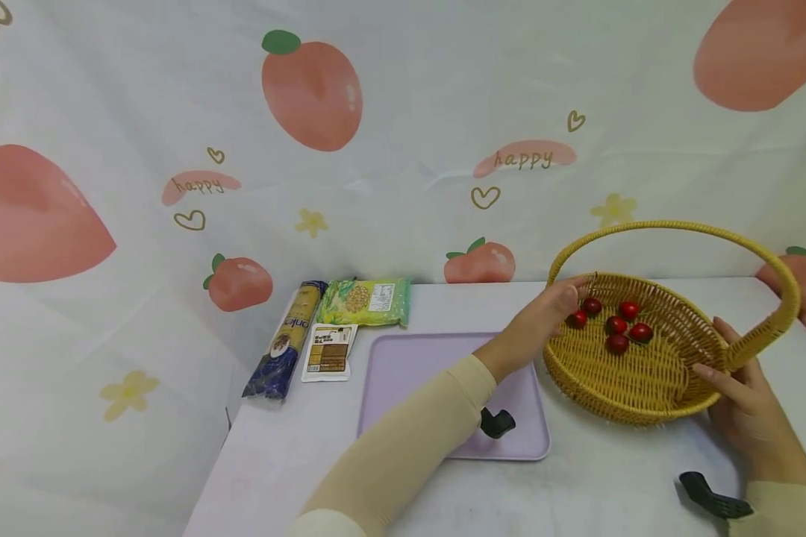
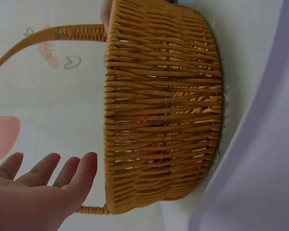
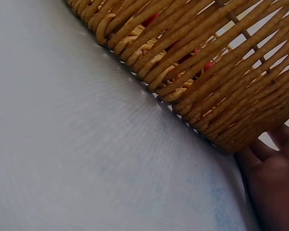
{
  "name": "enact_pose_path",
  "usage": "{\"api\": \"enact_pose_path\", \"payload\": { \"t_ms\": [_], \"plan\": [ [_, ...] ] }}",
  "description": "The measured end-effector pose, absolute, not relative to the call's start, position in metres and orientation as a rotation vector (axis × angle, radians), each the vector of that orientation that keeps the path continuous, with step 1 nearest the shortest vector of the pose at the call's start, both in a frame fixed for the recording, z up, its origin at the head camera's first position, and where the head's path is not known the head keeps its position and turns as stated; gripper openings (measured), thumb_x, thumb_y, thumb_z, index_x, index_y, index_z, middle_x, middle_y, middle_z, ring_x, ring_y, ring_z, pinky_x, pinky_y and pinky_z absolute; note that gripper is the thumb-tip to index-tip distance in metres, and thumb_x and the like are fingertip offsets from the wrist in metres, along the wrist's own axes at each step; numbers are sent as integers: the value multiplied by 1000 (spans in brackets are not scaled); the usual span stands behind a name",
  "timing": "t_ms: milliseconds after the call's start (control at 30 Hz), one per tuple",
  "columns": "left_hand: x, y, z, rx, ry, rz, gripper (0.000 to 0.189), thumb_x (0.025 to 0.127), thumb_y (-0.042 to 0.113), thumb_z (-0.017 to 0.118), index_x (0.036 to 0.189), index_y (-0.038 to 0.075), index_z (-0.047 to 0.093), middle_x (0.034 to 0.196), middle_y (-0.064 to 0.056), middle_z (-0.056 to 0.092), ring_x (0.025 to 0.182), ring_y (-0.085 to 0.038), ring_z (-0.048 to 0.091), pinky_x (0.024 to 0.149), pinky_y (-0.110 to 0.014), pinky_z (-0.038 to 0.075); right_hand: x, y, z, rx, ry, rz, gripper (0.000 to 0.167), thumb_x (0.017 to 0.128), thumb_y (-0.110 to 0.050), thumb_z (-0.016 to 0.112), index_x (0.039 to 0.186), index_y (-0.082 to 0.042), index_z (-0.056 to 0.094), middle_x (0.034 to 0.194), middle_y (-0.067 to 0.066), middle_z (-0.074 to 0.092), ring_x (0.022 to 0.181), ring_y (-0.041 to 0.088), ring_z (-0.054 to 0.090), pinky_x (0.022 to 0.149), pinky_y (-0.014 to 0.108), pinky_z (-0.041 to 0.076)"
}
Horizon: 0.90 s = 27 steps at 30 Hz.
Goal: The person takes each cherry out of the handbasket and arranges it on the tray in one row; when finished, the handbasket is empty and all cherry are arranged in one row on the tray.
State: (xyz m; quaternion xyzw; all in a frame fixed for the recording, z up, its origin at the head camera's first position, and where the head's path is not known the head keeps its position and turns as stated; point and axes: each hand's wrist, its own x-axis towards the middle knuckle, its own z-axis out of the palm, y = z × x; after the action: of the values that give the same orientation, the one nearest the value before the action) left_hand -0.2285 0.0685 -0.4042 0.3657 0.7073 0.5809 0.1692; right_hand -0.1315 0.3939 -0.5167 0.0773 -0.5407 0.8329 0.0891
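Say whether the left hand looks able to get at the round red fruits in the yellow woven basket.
Probably yes: the left hand is by the basket, close to the fruits, and the open top under the arched yellow handle leaves the way free.

Head camera's peering forward and down past left grip and right grip, sharing the basket with both close-up wrist views.

Left arm extended forward and rightward, left grip loosely extended, right grip pinching
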Motion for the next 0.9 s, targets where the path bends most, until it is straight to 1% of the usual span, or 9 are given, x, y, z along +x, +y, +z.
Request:
{"api": "enact_pose_path", "payload": {
  "t_ms": [67, 167, 267, 367, 500, 633, 733, 800, 900],
  "plan": [
    [-231, 78, -406, 1011, 2001, 1630, 99, 102, 87, 16, 172, 20, 33, 168, 2, 44, 148, -11, 44, 104, -38, 51, -130, 395, -516, 241, -1618, 2467, 78, 105, 14, 38, 172, -24, 28, 160, -4, 47, 135, 7, 54, 99, 18, 48],
    [-235, 92, -409, 954, 1979, 1628, 92, 105, 82, 13, 171, 21, 36, 165, 1, 47, 146, -15, 48, 104, -38, 52, -128, 396, -516, 249, -1613, 2455, 77, 105, 15, 37, 172, -23, 31, 159, -2, 48, 135, 8, 54, 100, 18, 47],
    [-239, 105, -412, 861, 1901, 1681, 83, 110, 74, 13, 170, 23, 40, 162, 2, 51, 141, -15, 54, 103, -38, 53, -129, 396, -516, 270, -1563, 2473, 76, 104, 17, 36, 171, -21, 35, 158, -1, 50, 135, 9, 55, 102, 19, 47],
    [-243, 117, -417, 764, 1806, 1742, 77, 113, 69, 15, 167, 23, 45, 157, 4, 56, 135, -15, 59, 98, -36, 56, -130, 395, -517, 290, -1529, 2499, 76, 104, 17, 35, 170, -20, 37, 158, 0, 50, 136, 10, 55, 102, 20, 47],
    [-248, 129, -421, 664, 1782, 1763, 76, 113, 70, 18, 164, 23, 51, 150, 5, 62, 128, -17, 63, 92, -36, 58, -132, 392, -516, 281, -1533, 2521, 76, 104, 17, 35, 170, -21, 36, 160, 0, 48, 137, 10, 54, 103, 21, 48],
    [-252, 139, -426, 593, 1843, 1693, 76, 112, 72, 21, 162, 26, 54, 146, 5, 64, 126, -20, 65, 92, -43, 58, -132, 390, -515, 255, -1554, 2513, 76, 105, 15, 36, 170, -22, 36, 160, -1, 45, 137, 9, 53, 102, 22, 49],
    [-253, 146, -428, 525, 1858, 1643, 69, 113, 69, 28, 156, 27, 61, 141, 6, 66, 121, -19, 65, 89, -46, 58, -131, 390, -515, 245, -1565, 2499, 75, 105, 15, 37, 171, -22, 36, 160, -1, 44, 137, 9, 52, 101, 21, 49],
    [-254, 150, -429, 481, 1860, 1630, 58, 115, 62, 39, 151, 25, 66, 134, 8, 68, 115, -18, 66, 86, -47, 59, -130, 390, -514, 243, -1564, 2490, 75, 105, 15, 37, 170, -21, 36, 160, 0, 46, 136, 10, 53, 102, 21, 49],
    [-252, 158, -432, 493, 1954, 1540, 40, 114, 47, 57, 144, 24, 71, 123, 12, 70, 107, -11, 65, 84, -39, 57, -129, 392, -514, 241, -1577, 2463, 75, 104, 16, 36, 170, -20, 36, 159, 0, 47, 136, 10, 53, 102, 21, 47]
  ]
}}
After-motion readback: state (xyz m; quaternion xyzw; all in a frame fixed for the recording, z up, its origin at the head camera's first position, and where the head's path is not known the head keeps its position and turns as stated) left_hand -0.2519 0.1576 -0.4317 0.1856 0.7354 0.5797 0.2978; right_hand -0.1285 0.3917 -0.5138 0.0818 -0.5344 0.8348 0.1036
